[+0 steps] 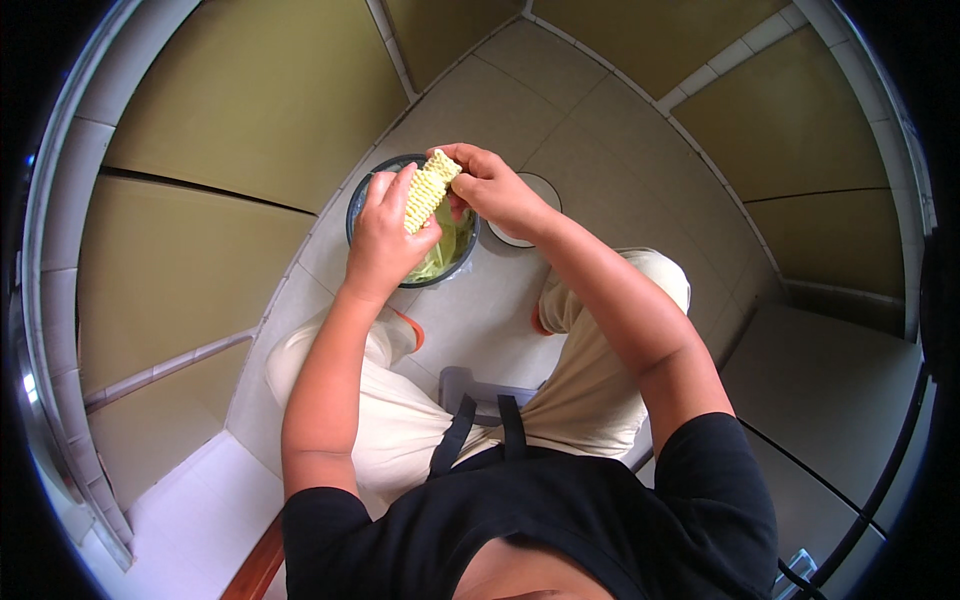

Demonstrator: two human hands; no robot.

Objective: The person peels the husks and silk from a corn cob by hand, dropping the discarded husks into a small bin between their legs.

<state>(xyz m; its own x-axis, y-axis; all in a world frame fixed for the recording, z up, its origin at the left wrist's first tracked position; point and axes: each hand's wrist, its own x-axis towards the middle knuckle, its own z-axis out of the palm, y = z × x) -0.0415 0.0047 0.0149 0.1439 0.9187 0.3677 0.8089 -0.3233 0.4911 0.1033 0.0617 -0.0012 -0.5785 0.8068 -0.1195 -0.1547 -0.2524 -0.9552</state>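
Observation:
A pale yellow corn cob [427,196] is held slantwise between both hands, above a round dark-rimmed bin. My left hand [388,229] wraps around its lower part, thumb on the near side. At the cob's upper end, the fingers and thumb of my right hand [487,184] grip the tip. Light green corn husks [448,251] lie inside the bin [474,238], which has a clear plastic liner. A round white dish [546,189] with a dark rim rests on the floor beside the bin, partly hidden by my right hand and wrist.
Olive-yellow cabinet doors [217,277] with tiled edges run along the left, and more cabinet doors [795,120] stand at the upper right. A grey appliance or cabinet [821,390] is at the right. A greyish plastic stool [480,386] shows between my legs on the tiled floor [517,97].

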